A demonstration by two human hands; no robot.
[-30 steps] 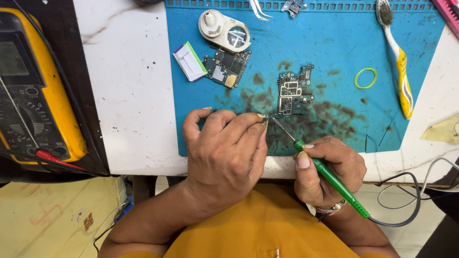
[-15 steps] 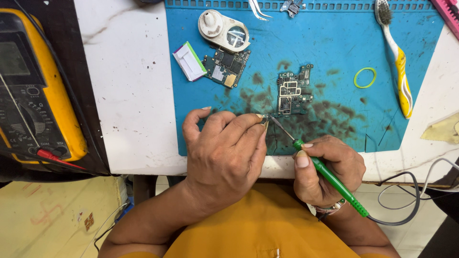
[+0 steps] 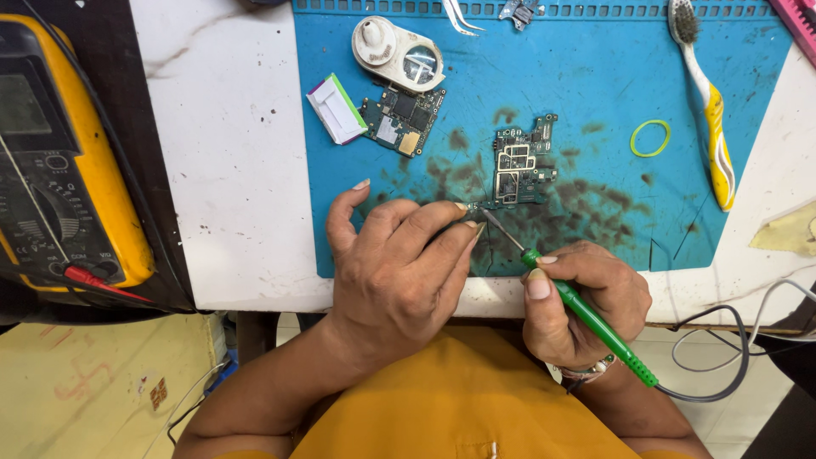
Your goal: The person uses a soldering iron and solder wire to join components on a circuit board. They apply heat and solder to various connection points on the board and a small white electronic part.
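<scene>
Partly hidden, left hand (image 3: 399, 272) fingers pinch something tiny; right hand (image 3: 578, 297) grips green soldering iron (image 3: 586, 316) near the bench (image 3: 238, 170) edge.

two circuit boards (image 3: 521, 163) lie on the mat (image 3: 595, 76), toothbrush (image 3: 704, 93) at right, multimeter (image 3: 59, 170) off it at left

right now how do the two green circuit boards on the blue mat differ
The darker, bare green circuit board lies near the middle of the blue mat, upright in the picture, among dark smudges. The squarer green circuit board with silver and tan parts lies tilted, farther up and left, touching a white round case. The bare one is nearer the green-handled soldering iron in the right hand. Both lie flat and unheld.
</scene>
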